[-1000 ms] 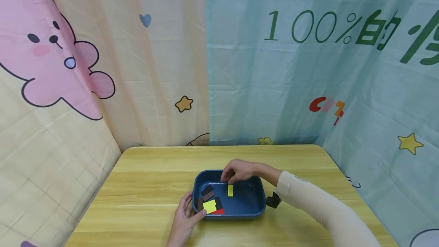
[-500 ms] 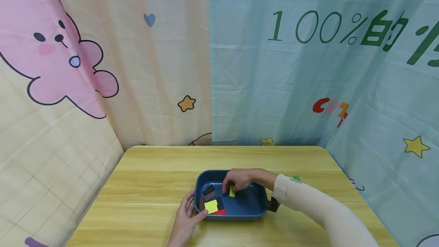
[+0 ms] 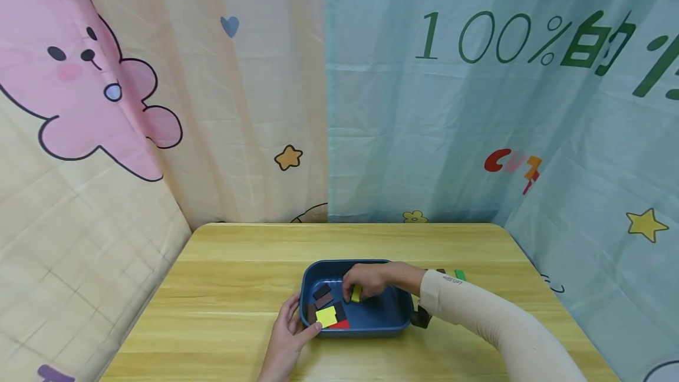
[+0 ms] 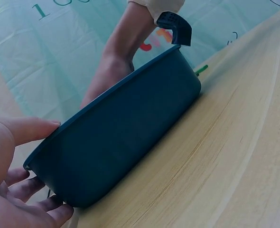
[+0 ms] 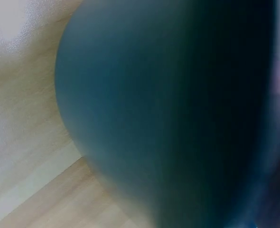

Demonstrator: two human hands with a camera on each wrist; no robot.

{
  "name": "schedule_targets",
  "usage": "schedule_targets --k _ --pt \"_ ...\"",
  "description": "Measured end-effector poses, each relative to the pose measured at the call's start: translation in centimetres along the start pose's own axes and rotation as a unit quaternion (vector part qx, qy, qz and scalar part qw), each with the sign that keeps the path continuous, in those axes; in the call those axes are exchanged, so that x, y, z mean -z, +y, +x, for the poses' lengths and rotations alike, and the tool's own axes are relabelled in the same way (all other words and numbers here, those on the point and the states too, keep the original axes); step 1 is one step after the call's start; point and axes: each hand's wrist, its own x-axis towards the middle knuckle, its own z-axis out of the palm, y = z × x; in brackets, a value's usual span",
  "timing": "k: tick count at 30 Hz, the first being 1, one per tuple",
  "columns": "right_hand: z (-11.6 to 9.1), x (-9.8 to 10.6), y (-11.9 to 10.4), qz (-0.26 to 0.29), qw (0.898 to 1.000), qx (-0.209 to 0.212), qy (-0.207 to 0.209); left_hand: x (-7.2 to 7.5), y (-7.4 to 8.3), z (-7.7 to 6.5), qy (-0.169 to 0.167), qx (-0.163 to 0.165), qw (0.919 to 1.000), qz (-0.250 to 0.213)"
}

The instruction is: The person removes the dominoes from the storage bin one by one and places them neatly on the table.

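A dark blue plastic basin (image 3: 371,332) stands on the table. My left hand (image 3: 286,335) grips its near left corner, thumb at the rim and fingers against the outside wall, as the left wrist view shows. Inside the basin, my right hand (image 3: 367,280) pinches a small yellow block (image 3: 356,293), which looks tilted between thumb and fingers. In the basin's left part lie a yellow square piece (image 3: 326,317), a red piece (image 3: 339,324) and several dark pieces (image 3: 322,292). The basin's blurred wall (image 5: 121,95) fills most of the right wrist view and hides the fingertips.
Behind the right forearm, a green piece (image 3: 460,275) and a dark brown piece (image 3: 440,270) lie on the wooden table (image 3: 223,287), partly hidden. A black wrist camera (image 3: 421,317) hangs beside the basin's right end. Printed curtains (image 3: 254,105) enclose the table's back and sides.
My right hand has come down from above the yellow block and taken hold of it; the block has tilted. My left hand keeps its grip on the basin.
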Motion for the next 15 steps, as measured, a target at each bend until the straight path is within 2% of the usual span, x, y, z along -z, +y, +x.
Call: schedule_targets --k 10,15 --pt "0.2 0.4 -0.8 0.004 1.000 -0.018 -0.017 0.1 -0.2 0.0 -0.003 0.004 1.0000 -0.008" --pt "0.3 1.0 -1.2 0.022 0.999 -0.031 -0.033 0.1 -0.2 0.0 -0.001 0.004 1.0000 -0.003"
